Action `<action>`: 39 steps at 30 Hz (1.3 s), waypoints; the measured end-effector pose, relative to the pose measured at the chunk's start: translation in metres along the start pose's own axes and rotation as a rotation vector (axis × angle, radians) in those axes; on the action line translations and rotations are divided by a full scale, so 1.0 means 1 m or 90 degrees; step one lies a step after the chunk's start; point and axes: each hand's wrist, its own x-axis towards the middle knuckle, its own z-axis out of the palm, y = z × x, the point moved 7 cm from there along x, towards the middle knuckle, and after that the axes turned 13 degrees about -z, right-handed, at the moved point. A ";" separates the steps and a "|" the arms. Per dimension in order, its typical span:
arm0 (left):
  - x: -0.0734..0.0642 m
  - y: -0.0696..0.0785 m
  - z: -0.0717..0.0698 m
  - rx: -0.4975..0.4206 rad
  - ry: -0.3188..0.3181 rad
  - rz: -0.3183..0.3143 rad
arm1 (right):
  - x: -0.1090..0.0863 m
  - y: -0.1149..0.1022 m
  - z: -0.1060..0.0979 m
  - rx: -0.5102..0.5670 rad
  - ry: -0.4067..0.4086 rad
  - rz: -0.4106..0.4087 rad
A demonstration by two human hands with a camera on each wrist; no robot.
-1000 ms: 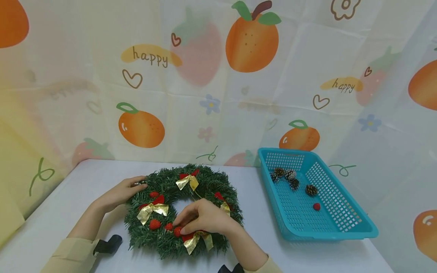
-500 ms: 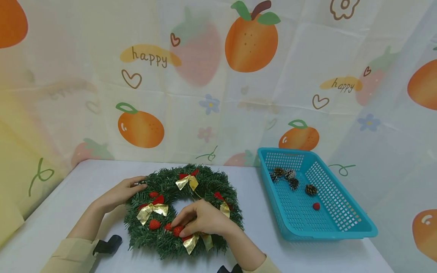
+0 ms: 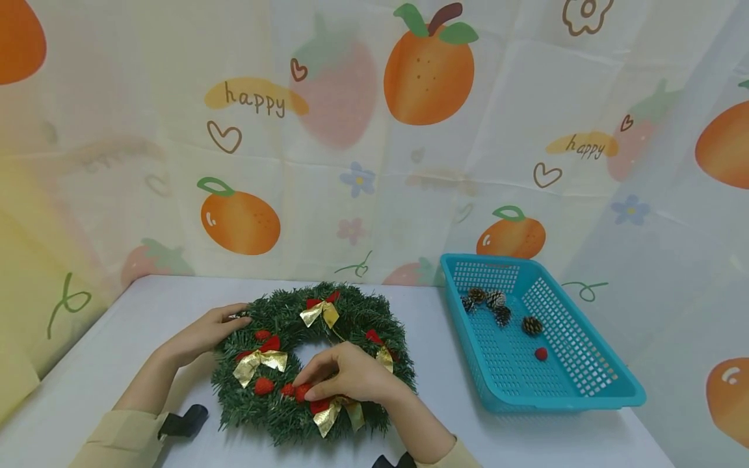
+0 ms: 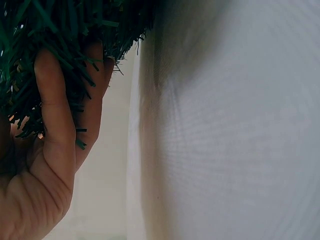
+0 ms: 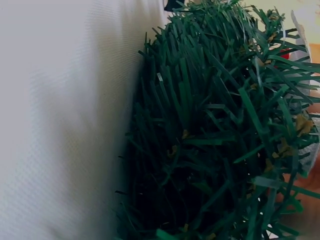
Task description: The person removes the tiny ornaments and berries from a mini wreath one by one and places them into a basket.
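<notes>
A green wreath (image 3: 374, 318) with red-and-gold bows and several red berries lies on the white table. My left hand (image 3: 205, 335) grips its outer left edge; in the left wrist view, the fingers (image 4: 57, 110) reach into the green needles. Over the near part of the ring, my right hand (image 3: 351, 374) pinches a red berry (image 3: 301, 392) between thumb and fingers. That berry sits between another red berry (image 3: 287, 389) and the front bow (image 3: 333, 415). The right wrist view is mostly filled by wreath needles (image 5: 200, 110), which hide most of that hand.
On the right of the table stands a blue plastic basket (image 3: 486, 383). Inside are several pine cones (image 3: 532, 325) and one loose red berry (image 3: 541, 354). A fruit-print curtain (image 3: 328, 214) hangs behind the table. White tabletop (image 3: 427, 403) separates the wreath from the basket.
The right hand's fingers have shifted very slightly left and closer around the red berry. The left hand stays on the wreath, and the basket's contents are unchanged.
</notes>
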 end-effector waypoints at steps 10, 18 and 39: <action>-0.001 0.000 0.001 -0.005 -0.002 -0.001 | -0.006 -0.001 0.000 0.016 0.000 0.006; -0.001 0.000 0.001 -0.002 -0.005 -0.005 | -0.005 -0.005 -0.007 0.019 0.011 0.000; -0.001 0.001 0.001 -0.001 -0.006 0.006 | -0.011 -0.011 -0.035 0.008 0.080 -0.006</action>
